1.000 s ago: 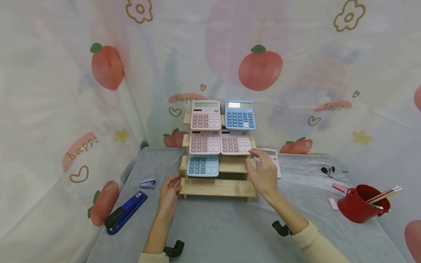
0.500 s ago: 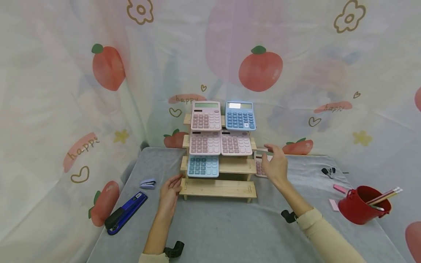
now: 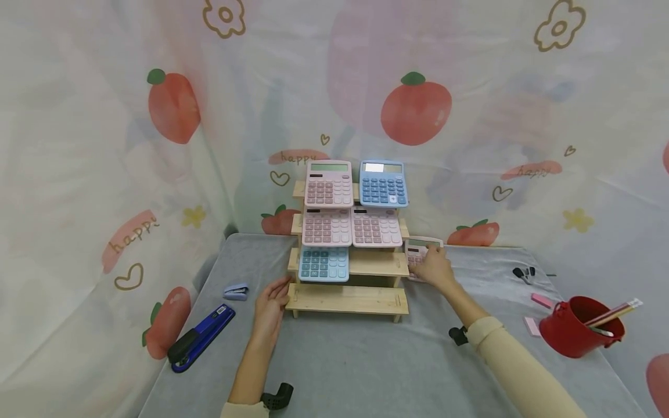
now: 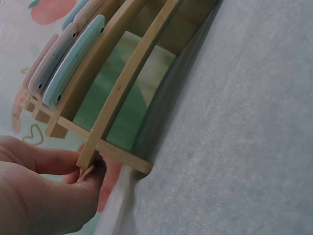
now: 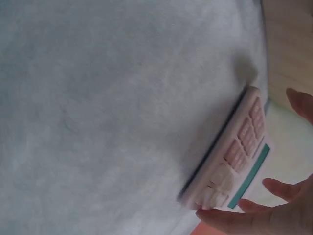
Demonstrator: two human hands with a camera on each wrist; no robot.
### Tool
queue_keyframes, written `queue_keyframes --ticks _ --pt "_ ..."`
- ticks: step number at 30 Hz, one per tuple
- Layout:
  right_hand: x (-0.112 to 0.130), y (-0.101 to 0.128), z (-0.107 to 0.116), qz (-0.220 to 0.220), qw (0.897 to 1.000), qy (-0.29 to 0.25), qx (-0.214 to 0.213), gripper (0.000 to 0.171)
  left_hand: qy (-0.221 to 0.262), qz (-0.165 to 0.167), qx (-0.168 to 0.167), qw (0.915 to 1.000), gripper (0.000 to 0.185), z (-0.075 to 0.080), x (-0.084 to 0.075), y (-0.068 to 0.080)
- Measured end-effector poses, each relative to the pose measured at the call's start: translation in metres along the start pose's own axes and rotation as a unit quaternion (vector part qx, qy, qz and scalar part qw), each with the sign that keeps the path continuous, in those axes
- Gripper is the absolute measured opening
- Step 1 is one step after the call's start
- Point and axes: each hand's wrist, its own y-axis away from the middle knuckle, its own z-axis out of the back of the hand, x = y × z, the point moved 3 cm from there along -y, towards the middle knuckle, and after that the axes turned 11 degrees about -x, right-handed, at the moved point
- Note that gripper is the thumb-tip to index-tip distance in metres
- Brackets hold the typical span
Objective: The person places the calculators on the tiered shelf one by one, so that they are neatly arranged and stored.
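Observation:
A stepped wooden shelf (image 3: 347, 299) stands mid-table. My left hand (image 3: 269, 307) pinches the left end of its lowest step between thumb and fingers; the left wrist view shows the wood (image 4: 90, 152) in that grip. To the right of the shelf a pink calculator (image 3: 415, 251) lies on the table. My right hand (image 3: 436, 267) is over it, fingers spread; in the right wrist view a fingertip is right at the calculator's (image 5: 237, 152) edge and the thumb stands apart. On the shelf are pink calculators (image 3: 328, 184), a blue calculator (image 3: 384, 184) and a light-blue calculator (image 3: 324, 264).
A blue stapler (image 3: 201, 338) and a small lilac stapler (image 3: 236, 292) lie at left. At right are a red bucket (image 3: 575, 328) with pencils, pink erasers (image 3: 532, 326) and black clips (image 3: 522, 274). A patterned curtain (image 3: 470, 116) hangs behind the grey-covered table (image 3: 355, 366).
My right hand has left the right end of the pink calculator row, swung right, and come down over the pink calculator on the table. My left hand stays at the shelf.

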Motion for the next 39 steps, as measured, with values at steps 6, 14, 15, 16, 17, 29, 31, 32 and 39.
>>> queue_keyframes --ticks 6,14,15,16,17,29,31,32,39 --pt "-0.008 0.001 -0.013 -0.014 1.000 0.022 -0.012 0.097 -0.006 0.000 -0.009 0.9999 0.055 0.000 0.001 -0.002" --pt "-0.017 0.001 -0.024 -0.030 0.999 0.015 -0.028 0.105 0.000 -0.002 -0.005 1.0000 0.056 -0.001 0.002 -0.001" --pt "-0.017 0.001 -0.024 -0.029 0.999 0.011 -0.031 0.107 0.000 -0.002 -0.006 1.0000 0.056 0.000 0.002 -0.001" --pt "-0.018 0.001 -0.024 -0.029 0.999 0.006 -0.035 0.108 -0.002 -0.005 -0.005 1.0000 0.055 0.000 0.002 -0.001" --pt "-0.018 0.001 -0.024 -0.029 0.999 0.000 -0.039 0.110 -0.001 -0.003 -0.007 1.0000 0.055 0.000 0.002 -0.001" --pt "-0.012 0.010 0.006 -0.015 0.995 -0.050 -0.090 0.112 0.002 0.011 -0.012 0.9999 0.054 -0.001 0.001 -0.002" --pt "-0.008 0.013 0.014 -0.008 0.994 -0.059 -0.095 0.112 0.002 0.008 -0.010 0.9999 0.054 -0.001 0.001 -0.002" --pt "-0.006 0.015 0.018 -0.005 0.993 -0.062 -0.096 0.111 0.002 0.008 -0.009 0.9999 0.054 -0.001 0.001 -0.002" --pt "0.010 0.032 0.045 0.018 0.990 -0.083 -0.108 0.110 0.003 0.010 -0.009 0.9999 0.055 0.001 0.002 -0.003"
